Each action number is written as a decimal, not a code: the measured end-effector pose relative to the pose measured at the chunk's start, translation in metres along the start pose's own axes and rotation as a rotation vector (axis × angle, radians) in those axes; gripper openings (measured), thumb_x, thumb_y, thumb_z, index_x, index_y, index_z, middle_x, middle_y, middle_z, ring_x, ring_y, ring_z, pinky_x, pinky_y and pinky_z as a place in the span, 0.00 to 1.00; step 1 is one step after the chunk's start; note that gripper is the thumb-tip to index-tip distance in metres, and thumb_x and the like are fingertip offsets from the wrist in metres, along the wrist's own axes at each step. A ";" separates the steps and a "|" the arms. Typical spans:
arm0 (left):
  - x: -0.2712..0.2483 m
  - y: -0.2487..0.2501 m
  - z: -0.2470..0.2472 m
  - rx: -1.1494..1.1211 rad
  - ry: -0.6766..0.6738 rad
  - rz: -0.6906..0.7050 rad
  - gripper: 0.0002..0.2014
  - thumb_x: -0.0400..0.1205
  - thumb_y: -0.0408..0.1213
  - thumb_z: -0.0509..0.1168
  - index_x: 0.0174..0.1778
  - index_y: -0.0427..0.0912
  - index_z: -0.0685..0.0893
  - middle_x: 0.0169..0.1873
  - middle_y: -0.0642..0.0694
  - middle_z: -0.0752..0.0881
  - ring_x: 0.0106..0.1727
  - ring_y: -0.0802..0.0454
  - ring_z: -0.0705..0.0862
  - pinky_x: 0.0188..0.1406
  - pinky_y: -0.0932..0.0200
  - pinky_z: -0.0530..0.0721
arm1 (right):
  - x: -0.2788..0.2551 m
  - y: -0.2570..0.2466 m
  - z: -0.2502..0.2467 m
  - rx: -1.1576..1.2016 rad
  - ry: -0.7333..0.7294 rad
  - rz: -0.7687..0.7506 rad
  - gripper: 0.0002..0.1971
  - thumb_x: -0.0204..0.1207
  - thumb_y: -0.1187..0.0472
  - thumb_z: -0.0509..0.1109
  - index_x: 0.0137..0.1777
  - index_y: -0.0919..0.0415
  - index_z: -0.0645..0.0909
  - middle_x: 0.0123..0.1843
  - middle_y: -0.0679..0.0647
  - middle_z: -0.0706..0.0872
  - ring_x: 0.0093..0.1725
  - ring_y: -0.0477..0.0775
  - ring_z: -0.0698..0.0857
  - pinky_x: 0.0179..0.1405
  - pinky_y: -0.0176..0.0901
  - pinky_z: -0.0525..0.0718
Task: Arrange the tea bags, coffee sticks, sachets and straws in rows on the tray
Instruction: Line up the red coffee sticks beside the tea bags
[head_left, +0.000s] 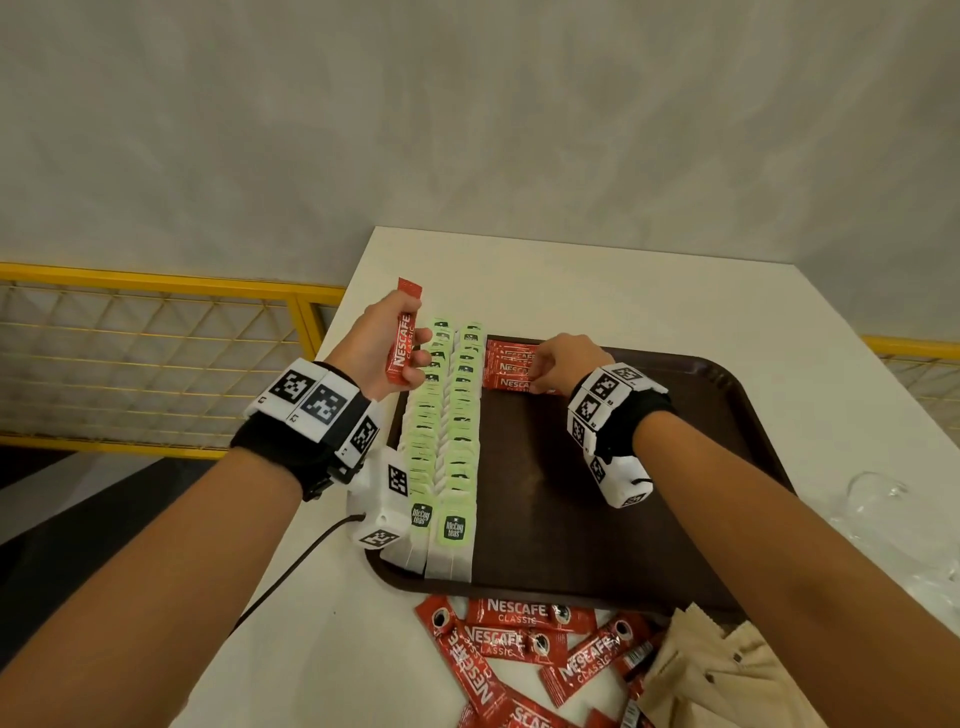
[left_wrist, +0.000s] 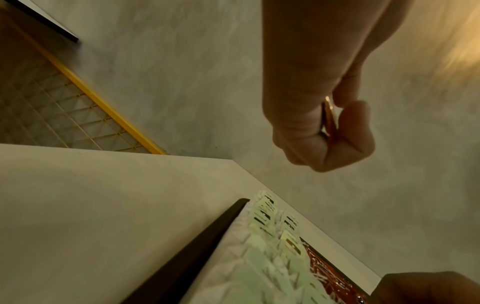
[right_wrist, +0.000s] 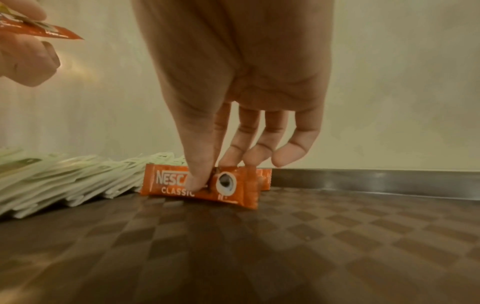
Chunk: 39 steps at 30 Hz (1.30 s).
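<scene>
Brown tray (head_left: 727, 415) on white worktop (head_left: 571, 291). Two rows of green tea bags (head_left: 449, 431) overlapping along tray's left side. Short row of red coffee sticks (head_left: 506, 366) begun at far edge, just right of tea bags. Right hand (head_left: 563, 364) pinching nearest stick of that row, thumb (right_wrist: 197, 172) in front, fingertips behind. Left hand (head_left: 387, 345) raised over tray's far left corner, fingers curled round single coffee stick (head_left: 402, 335) held upright. Loose coffee sticks (head_left: 524, 649) scattered on worktop at tray's near edge, beside tan paper sachets (head_left: 727, 680). Yellow mesh railing (head_left: 156, 353) beyond worktop.
</scene>
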<state>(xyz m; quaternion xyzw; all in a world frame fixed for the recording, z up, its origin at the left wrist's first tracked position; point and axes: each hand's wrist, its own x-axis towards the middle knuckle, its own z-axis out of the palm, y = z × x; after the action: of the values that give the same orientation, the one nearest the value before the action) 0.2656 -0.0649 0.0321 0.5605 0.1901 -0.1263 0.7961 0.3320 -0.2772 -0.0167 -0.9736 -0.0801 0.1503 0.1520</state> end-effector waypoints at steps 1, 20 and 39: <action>0.000 0.000 -0.001 -0.006 0.001 -0.004 0.09 0.82 0.39 0.55 0.36 0.45 0.66 0.30 0.48 0.75 0.19 0.56 0.71 0.14 0.73 0.65 | 0.001 0.000 0.001 -0.004 0.007 -0.004 0.12 0.70 0.58 0.77 0.52 0.56 0.84 0.54 0.50 0.87 0.55 0.52 0.84 0.54 0.46 0.81; -0.003 -0.003 0.005 0.231 -0.044 0.044 0.06 0.81 0.29 0.61 0.52 0.40 0.79 0.41 0.43 0.82 0.37 0.53 0.82 0.26 0.65 0.80 | 0.000 -0.001 0.004 -0.043 0.080 -0.032 0.12 0.73 0.54 0.74 0.56 0.52 0.83 0.56 0.48 0.84 0.59 0.52 0.81 0.63 0.53 0.77; -0.010 -0.006 0.022 0.374 -0.149 0.189 0.08 0.76 0.21 0.68 0.48 0.36 0.85 0.48 0.38 0.85 0.51 0.48 0.86 0.47 0.64 0.88 | -0.047 -0.020 -0.041 0.679 -0.109 -0.298 0.03 0.72 0.62 0.75 0.43 0.53 0.85 0.44 0.58 0.87 0.41 0.50 0.83 0.42 0.38 0.84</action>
<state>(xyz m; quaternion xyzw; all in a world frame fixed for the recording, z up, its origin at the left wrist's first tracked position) 0.2575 -0.0882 0.0381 0.7029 0.0505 -0.1251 0.6983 0.2986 -0.2787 0.0394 -0.8360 -0.1745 0.1962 0.4819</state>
